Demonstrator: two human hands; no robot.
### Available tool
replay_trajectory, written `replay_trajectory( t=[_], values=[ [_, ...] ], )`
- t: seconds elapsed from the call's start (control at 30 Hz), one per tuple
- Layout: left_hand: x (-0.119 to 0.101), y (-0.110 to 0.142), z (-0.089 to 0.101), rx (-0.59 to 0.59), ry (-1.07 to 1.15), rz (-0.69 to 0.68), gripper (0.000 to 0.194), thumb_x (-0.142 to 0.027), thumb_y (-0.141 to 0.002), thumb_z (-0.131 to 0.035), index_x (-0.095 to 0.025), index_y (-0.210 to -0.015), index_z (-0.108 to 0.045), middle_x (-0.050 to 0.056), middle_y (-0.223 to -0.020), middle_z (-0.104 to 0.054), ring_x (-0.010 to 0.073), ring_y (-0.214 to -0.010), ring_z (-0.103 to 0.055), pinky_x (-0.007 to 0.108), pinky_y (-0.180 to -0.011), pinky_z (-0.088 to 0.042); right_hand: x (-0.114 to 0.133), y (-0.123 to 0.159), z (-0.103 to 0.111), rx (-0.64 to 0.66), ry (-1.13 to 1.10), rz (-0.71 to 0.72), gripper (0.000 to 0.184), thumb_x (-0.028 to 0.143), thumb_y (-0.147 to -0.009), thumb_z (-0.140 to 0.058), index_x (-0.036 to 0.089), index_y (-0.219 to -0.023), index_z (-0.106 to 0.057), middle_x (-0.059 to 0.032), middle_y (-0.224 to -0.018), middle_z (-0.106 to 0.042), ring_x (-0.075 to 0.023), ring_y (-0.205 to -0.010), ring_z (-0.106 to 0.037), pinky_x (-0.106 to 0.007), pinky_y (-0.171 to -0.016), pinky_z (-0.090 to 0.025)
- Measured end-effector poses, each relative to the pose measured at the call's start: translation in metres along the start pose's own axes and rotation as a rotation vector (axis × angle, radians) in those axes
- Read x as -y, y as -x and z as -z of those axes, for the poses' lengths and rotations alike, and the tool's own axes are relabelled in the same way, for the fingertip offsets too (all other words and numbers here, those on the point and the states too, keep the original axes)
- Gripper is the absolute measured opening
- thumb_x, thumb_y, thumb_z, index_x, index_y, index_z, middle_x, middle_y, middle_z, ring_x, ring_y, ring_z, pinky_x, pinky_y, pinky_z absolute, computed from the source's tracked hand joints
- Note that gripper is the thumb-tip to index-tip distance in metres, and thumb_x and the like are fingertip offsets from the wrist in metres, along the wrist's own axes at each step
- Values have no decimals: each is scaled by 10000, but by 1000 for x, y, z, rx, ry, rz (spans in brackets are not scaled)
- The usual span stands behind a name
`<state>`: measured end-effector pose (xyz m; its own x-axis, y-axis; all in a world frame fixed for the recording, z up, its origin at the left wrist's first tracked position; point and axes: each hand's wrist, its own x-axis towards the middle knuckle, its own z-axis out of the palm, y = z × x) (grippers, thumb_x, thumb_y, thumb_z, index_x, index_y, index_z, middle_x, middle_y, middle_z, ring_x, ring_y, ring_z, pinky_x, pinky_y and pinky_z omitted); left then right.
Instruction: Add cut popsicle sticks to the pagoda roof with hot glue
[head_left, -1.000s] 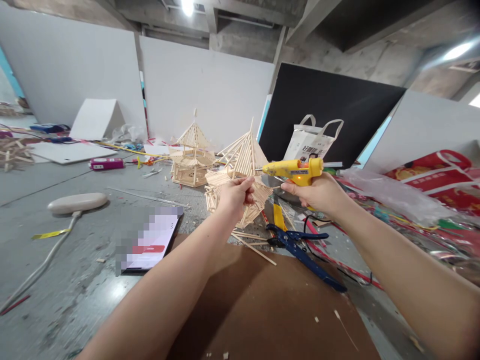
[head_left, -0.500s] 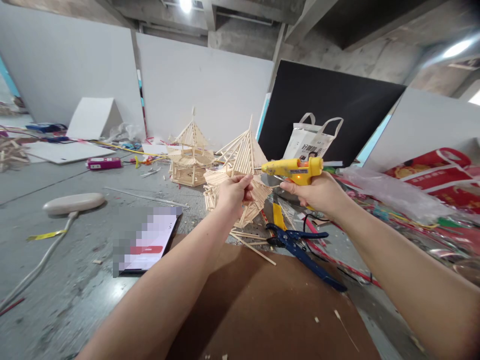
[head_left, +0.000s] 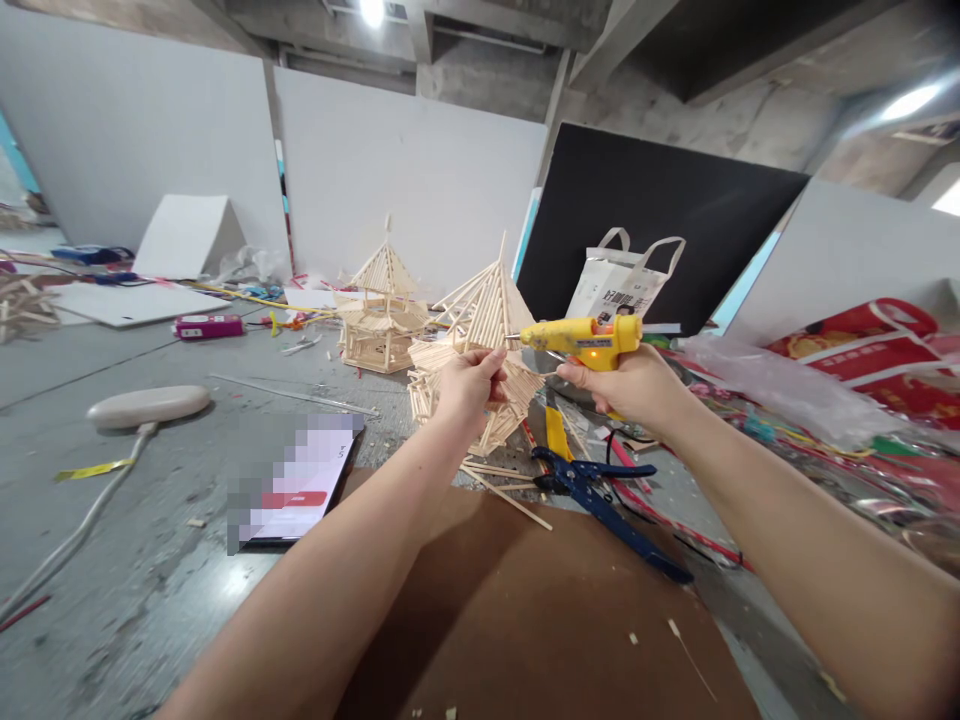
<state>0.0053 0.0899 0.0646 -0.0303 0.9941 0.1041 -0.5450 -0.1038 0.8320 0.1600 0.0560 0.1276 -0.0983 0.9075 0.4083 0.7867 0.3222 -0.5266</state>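
Observation:
In the middle of the head view stands a pavilion model of thin wooden sticks (head_left: 491, 310) with a pointed roof. My left hand (head_left: 472, 385) is in front of it, thumb and fingers pinched together; what they hold is too small to make out. My right hand (head_left: 630, 385) is wrapped round a yellow hot glue gun (head_left: 581, 335) with a small orange light on its side. The gun points left, its nozzle just above my left fingertips and in front of the model's roof. A thin stick end shows by my right thumb.
Blue-handled pliers (head_left: 600, 510) and loose sticks (head_left: 510, 495) lie on the near side by a brown board (head_left: 540, 620). A phone (head_left: 307, 490) lies at left, near a white cabled device (head_left: 148, 407). A second stick pavilion (head_left: 384, 325) and a paper bag (head_left: 615, 280) stand behind.
The glue gun and my right hand have shifted very slightly to the left. My left hand stays pinched in the same place.

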Motion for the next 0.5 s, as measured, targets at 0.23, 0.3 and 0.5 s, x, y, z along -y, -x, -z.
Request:
replay_trajectory(
  t=[0.23, 0.3, 0.5],
  values=[
    [-1, 1, 0, 2, -6, 4, 176, -272, -676, -595, -150, -636, -475, -70, -435, -441, 18, -289, -364, 158, -328, -317, -3, -3, 0, 33, 5, -3, 330, 496, -643, -563, 180, -740, -569, 28, -473, -466, -66, -336, -393, -246, -384, -359],
    [-1, 1, 0, 0, -5, 7, 180, -279, -673, -598, -154, -638, -472, -71, -435, -442, 20, -288, -366, 162, -332, -327, -4, -4, 0, 39, 5, 0, 335, 500, -642, -562, 182, -748, -566, 32, -468, -464, -67, -335, -395, -244, -386, -361],
    [0, 1, 1, 9, -9, 13, 161, -264, -683, -592, -154, -644, -481, -67, -430, -443, 23, -285, -364, 163, -328, -319, -3, -4, -1, 31, -19, 7, 314, 485, -643, -567, 187, -744, -563, 24, -517, -487, -60, -330, -386, -248, -383, -357]
  ],
)
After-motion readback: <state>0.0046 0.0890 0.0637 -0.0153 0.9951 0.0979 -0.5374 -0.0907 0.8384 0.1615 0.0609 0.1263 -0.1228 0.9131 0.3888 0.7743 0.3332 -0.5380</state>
